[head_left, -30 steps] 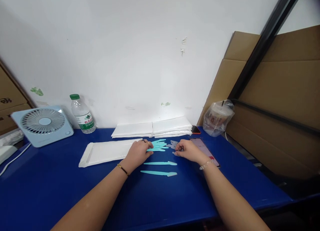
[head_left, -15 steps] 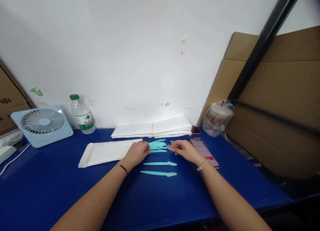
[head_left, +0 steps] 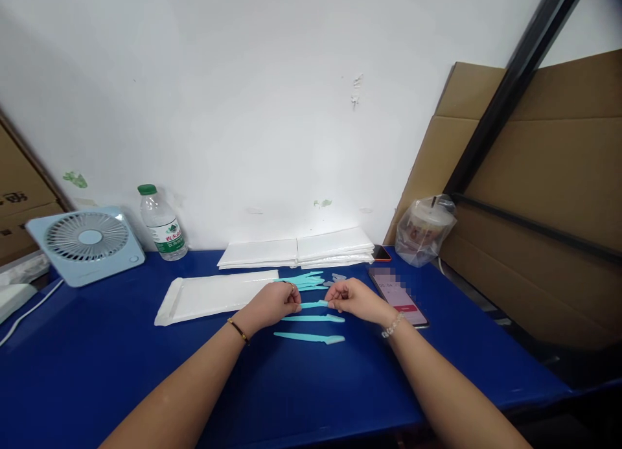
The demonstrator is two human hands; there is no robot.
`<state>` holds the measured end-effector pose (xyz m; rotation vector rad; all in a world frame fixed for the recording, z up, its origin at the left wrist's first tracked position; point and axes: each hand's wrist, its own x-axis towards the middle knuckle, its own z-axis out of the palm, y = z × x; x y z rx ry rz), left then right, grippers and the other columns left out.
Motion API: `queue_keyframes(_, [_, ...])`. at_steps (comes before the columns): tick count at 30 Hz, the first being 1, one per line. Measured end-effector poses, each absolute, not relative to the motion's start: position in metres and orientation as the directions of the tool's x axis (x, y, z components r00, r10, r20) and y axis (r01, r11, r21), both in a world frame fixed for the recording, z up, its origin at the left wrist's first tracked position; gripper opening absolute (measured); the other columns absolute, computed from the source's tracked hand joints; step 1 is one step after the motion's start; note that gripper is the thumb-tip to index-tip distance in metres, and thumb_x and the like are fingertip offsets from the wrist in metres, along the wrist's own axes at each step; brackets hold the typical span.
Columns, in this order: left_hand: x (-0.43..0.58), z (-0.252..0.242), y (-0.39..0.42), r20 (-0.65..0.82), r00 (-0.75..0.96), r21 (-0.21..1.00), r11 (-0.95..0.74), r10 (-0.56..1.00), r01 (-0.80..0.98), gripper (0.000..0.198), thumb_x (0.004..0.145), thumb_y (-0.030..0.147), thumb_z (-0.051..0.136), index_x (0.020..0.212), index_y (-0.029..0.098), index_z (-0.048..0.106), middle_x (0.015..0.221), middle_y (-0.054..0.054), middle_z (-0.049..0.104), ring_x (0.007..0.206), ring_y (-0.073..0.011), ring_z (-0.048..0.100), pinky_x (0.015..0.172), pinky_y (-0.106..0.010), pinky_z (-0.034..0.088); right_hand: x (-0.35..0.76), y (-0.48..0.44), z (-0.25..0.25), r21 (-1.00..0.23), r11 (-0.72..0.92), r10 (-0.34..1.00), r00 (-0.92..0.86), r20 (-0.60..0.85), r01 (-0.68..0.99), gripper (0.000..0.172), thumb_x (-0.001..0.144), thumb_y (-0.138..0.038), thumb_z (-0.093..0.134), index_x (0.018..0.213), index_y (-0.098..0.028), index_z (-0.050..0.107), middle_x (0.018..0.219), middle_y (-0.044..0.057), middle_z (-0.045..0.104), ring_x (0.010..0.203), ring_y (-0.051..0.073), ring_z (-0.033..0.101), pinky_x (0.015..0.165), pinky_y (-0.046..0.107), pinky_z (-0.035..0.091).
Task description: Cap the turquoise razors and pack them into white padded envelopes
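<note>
My left hand [head_left: 273,302] and my right hand [head_left: 354,299] hold one teal plastic stick [head_left: 313,304] between them, each pinching an end just above the blue table [head_left: 97,365]. Two more teal sticks lie in front of my hands, one [head_left: 313,319] nearer them and one [head_left: 310,337] nearer me. A small pile of teal sticks [head_left: 307,281] lies just behind my hands, with small grey caps [head_left: 336,278] beside it.
A flat white bag [head_left: 204,295] lies left of my hands. Stacked white bags [head_left: 297,248] sit by the wall. A phone [head_left: 399,296] lies at the right, with a bagged drink cup [head_left: 424,229] behind it. A fan [head_left: 83,241] and a water bottle [head_left: 161,223] stand at the left. Cardboard [head_left: 544,177] leans at the right.
Both hands left the pile and drew back toward me, now holding one teal stick between them above the two lying sticks.
</note>
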<state>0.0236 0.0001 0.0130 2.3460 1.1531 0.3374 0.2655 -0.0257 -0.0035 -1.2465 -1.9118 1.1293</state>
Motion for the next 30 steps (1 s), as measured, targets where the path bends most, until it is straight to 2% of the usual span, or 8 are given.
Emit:
queue_keyframes(3, [0.024, 0.013, -0.002, -0.048, 0.636, 0.558, -0.507, 0.77, 0.657, 0.017, 0.076, 0.036, 0.055, 0.075, 0.021, 0.063, 0.07, 0.001, 0.063, 0.064, -0.0139, 0.056, 0.055, -0.023, 0.037, 0.267, -0.028, 0.002, -0.859, 0.215, 0.895, -0.445, -0.016, 0.465, 0.016, 0.073, -0.033, 0.065, 0.079, -0.018, 0.068, 0.064, 0.0, 0.063, 0.056, 0.012, 0.056, 0.055, 0.025, 0.045])
queue_keyframes(5, [0.024, 0.011, 0.0, -0.027, 0.632, 0.534, -0.523, 0.775, 0.665, 0.018, 0.076, 0.038, 0.056, 0.078, 0.021, 0.064, 0.074, 0.0, 0.064, 0.068, -0.015, 0.057, 0.058, -0.024, 0.038, 0.276, -0.028, 0.006, -0.822, 0.238, 0.912, -0.409, 0.006, 0.517, 0.015, 0.073, -0.03, 0.064, 0.081, -0.018, 0.069, 0.068, 0.001, 0.065, 0.06, 0.014, 0.058, 0.056, 0.025, 0.045])
queue_keyframes(9, [0.02, 0.004, 0.009, 0.188, 0.536, 0.359, -0.566, 0.823, 0.742, 0.02, 0.078, 0.034, 0.057, 0.093, 0.022, 0.063, 0.097, -0.003, 0.064, 0.09, -0.0197, 0.057, 0.075, -0.028, 0.04, 0.307, -0.023, 0.013, -0.664, 0.237, 0.972, -0.17, 0.165, 0.709, 0.015, 0.075, -0.021, 0.056, 0.082, -0.02, 0.07, 0.075, 0.003, 0.067, 0.068, 0.017, 0.06, 0.061, 0.027, 0.044])
queue_keyframes(12, [0.017, -0.002, 0.017, 0.261, 0.484, 0.244, -0.542, 0.835, 0.804, 0.023, 0.079, 0.029, 0.057, 0.1, 0.022, 0.061, 0.104, -0.005, 0.061, 0.101, -0.0228, 0.053, 0.081, -0.032, 0.039, 0.326, -0.019, 0.011, -0.537, 0.192, 0.98, -0.137, 0.141, 0.821, 0.018, 0.069, -0.015, 0.06, 0.081, -0.022, 0.07, 0.077, 0.002, 0.066, 0.068, 0.016, 0.059, 0.062, 0.026, 0.042])
queue_keyframes(15, [0.015, -0.005, 0.021, 0.247, 0.473, 0.211, -0.523, 0.846, 0.826, 0.017, 0.079, 0.029, 0.057, 0.093, 0.022, 0.062, 0.099, -0.005, 0.061, 0.1, -0.0231, 0.054, 0.079, -0.032, 0.039, 0.329, -0.016, 0.003, -0.465, 0.204, 0.979, -0.172, 0.111, 0.862, 0.019, 0.063, -0.014, 0.065, 0.079, -0.022, 0.07, 0.081, 0.003, 0.065, 0.073, 0.018, 0.058, 0.064, 0.025, 0.042])
queue_keyframes(17, [0.015, -0.005, 0.022, 0.23, 0.467, 0.221, -0.513, 0.854, 0.829, 0.013, 0.079, 0.031, 0.057, 0.088, 0.021, 0.062, 0.095, -0.005, 0.062, 0.096, -0.0225, 0.055, 0.076, -0.031, 0.04, 0.325, -0.015, -0.001, -0.441, 0.231, 0.973, -0.211, 0.095, 0.867, 0.013, 0.064, -0.015, 0.066, 0.075, -0.021, 0.069, 0.08, 0.003, 0.064, 0.074, 0.018, 0.058, 0.064, 0.025, 0.042])
queue_keyframes(24, [0.014, 0.0, 0.022, 0.235, 0.449, 0.321, -0.504, 0.862, 0.801, 0.012, 0.08, 0.032, 0.055, 0.078, 0.022, 0.061, 0.084, -0.003, 0.064, 0.083, -0.0199, 0.058, 0.069, -0.027, 0.038, 0.307, -0.02, -0.001, -0.475, 0.277, 0.956, -0.29, 0.048, 0.835, 0.002, 0.074, -0.017, 0.059, 0.072, -0.017, 0.061, 0.082, 0.005, 0.062, 0.071, 0.016, 0.056, 0.063, 0.024, 0.04])
queue_keyframes(30, [0.015, 0.005, 0.016, 0.203, 0.449, 0.51, -0.485, 0.87, 0.711, 0.017, 0.086, 0.036, 0.044, 0.084, 0.022, 0.054, 0.073, 0.001, 0.06, 0.068, -0.0159, 0.054, 0.059, -0.025, 0.034, 0.298, -0.021, 0.005, -0.685, 0.298, 0.949, -0.285, 0.137, 0.665, 0.012, 0.083, -0.028, 0.053, 0.083, -0.018, 0.058, 0.075, 0.002, 0.062, 0.065, 0.014, 0.054, 0.057, 0.022, 0.04])
